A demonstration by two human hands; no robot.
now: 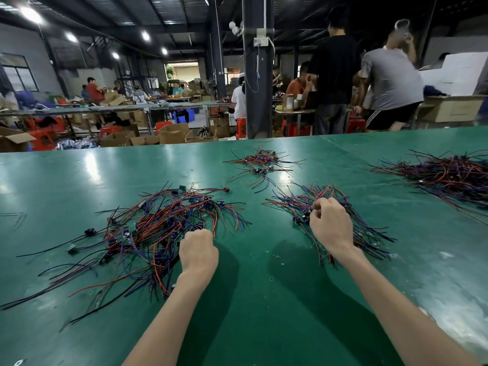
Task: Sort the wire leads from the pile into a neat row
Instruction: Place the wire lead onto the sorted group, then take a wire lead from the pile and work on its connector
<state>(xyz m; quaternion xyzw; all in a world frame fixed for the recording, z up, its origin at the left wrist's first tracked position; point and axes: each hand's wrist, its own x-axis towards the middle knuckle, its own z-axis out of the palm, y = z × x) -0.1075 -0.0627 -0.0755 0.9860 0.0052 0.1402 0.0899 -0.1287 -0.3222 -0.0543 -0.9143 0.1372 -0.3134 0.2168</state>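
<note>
Worktop (pixel 264 299): green, glossy.

Left half, between the near and far edges: loose pile (pixel 148 233) of red, blue and black wire leads, tangled, with strays running out toward the near-left corner. Small green boards (pixel 132 228) and black parts sit on the lead ends; any markings are too small to read.

Left grip (pixel 198 253): at the pile's right margin, knuckles up, fingers curled under. Fingertips are hidden behind the back of the hand, so I cannot tell whether a lead is held.

Right grip (pixel 331 224): on top of the sorted row (pixel 369 231), right of centre. Fingers are drawn in tight, thumb against forefinger, pinching down into the row's leads beside a black part. The leads here lie roughly parallel.

Far edge, centre: small scatter (pixel 261 162) of leads.

Right edge: large heap (pixel 449 175) of leads, well apart from both grips.
</note>
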